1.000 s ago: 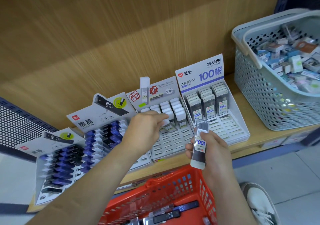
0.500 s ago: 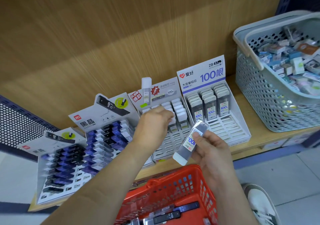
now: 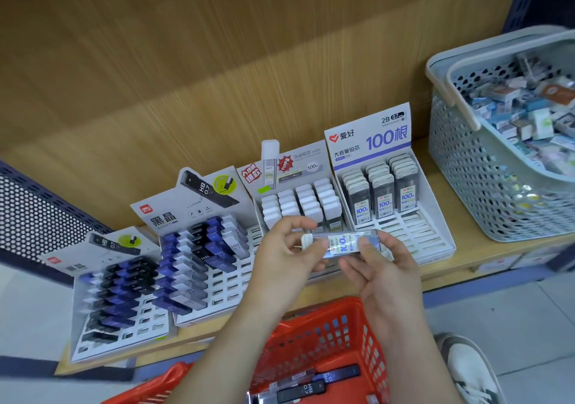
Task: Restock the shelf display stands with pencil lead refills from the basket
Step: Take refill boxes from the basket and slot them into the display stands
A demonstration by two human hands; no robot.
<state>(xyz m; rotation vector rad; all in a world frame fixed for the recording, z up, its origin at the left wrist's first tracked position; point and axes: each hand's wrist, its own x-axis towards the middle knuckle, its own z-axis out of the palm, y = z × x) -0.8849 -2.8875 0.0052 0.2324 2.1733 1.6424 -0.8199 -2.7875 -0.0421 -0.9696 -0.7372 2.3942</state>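
Both hands meet mid-frame on the lead refill case (image 3: 342, 243), left hand (image 3: 281, 259) pinching its white cap end, right hand (image 3: 384, 268) gripping the dark end, so best turn it cap-up, label forward, into the first free slot of the 100 stand (image 3: 415, 238), right of centre.

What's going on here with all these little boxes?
A person is restocking pencil leads. The left hand and right hand pinch one refill sideways between them, in front of the 2B stand, whose front slots are empty. A red basket below holds more dark cases.
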